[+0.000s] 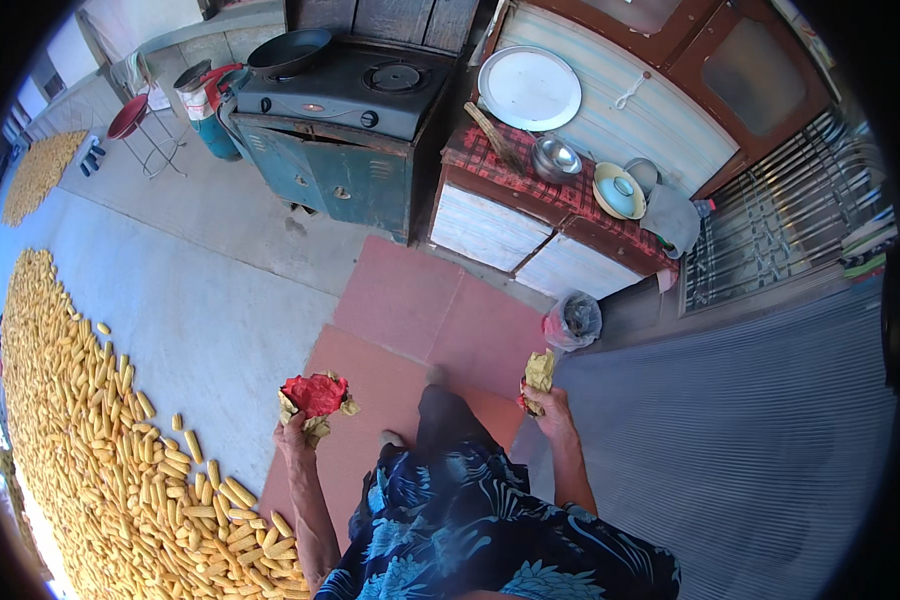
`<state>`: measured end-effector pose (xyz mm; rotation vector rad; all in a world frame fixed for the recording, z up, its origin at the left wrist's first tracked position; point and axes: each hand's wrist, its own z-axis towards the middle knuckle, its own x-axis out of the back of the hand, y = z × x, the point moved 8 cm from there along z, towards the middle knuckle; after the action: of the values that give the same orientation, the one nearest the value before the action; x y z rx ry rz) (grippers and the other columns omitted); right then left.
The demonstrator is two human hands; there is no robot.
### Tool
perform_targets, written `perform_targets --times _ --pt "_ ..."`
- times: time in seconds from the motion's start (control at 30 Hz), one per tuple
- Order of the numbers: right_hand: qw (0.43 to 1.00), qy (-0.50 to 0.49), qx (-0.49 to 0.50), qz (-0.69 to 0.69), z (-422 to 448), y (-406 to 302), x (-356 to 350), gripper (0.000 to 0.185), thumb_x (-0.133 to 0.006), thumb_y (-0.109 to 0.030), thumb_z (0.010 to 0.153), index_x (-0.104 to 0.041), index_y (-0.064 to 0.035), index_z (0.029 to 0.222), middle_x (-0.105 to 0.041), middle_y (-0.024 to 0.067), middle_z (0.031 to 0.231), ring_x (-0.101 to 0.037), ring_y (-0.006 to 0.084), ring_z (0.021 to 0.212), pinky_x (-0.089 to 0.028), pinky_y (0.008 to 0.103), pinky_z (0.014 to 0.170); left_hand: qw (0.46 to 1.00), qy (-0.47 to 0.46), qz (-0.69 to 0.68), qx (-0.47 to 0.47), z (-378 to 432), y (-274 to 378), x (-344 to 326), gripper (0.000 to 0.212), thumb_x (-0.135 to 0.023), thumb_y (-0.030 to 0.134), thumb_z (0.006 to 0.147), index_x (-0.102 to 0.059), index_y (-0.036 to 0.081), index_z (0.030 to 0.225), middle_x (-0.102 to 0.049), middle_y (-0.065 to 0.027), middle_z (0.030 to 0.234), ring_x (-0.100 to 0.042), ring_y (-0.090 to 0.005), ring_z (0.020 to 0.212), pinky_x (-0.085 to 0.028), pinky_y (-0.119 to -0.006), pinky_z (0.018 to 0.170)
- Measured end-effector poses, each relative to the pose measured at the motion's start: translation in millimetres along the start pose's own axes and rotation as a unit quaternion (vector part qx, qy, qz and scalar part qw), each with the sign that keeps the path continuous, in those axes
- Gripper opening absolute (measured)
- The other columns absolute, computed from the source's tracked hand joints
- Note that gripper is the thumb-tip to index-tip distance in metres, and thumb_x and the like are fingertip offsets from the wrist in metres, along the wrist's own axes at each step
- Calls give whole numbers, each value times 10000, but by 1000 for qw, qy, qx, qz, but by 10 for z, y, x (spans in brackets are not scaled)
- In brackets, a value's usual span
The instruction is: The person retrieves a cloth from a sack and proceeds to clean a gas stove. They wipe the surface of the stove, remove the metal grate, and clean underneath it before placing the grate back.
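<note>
My left hand point(294, 436) grips a crumpled piece of red and tan paper point(316, 394), its red face turned up and its edges ragged. In my right hand point(553, 411) is a second crumpled tan piece point(540, 370) with a bit of red showing low down by the fingers; it looks like paper too. The hands are held well apart, one on each side of my body, above reddish floor mats point(397, 300). A small waste bin point(572, 321) lined with a clear plastic bag stands just beyond my right hand.
Corn cobs point(142, 480) cover the floor at left. Ahead stands a gas stove point(345, 90) with a black frying pan point(289, 52), on a teal metal cabinet point(322, 176). A low cupboard point(487, 225) holds a metal bowl point(555, 159) and a hand broom point(493, 139). A ribbed panel point(720, 435) lies right.
</note>
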<state>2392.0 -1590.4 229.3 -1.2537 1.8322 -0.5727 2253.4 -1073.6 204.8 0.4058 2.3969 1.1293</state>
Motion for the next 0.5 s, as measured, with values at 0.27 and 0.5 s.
perform_targets --times 0.27,0.5 --pt "987 1 81 -137 1234 -1042 -904 209 -647 -67 804 -588 14 987 -599 54 853 -613 150 674 -546 296 615 992 -93 51 61 647 -236 -1762 342 -553 -34 752 -546 -74 1092 -639 -162 938 -670 -295 741 -592 -413 639" --pt "934 -13 209 -289 3202 -2170 -1678 250 -633 -58 783 -550 19 1005 -577 106 882 -615 208 733 -552 341 627 992 -89 61 66 1146 -262 -3106 314 -566 -17 771 -562 -55 1083 -645 -146 935 -672 -285 757 -598 -389 660"
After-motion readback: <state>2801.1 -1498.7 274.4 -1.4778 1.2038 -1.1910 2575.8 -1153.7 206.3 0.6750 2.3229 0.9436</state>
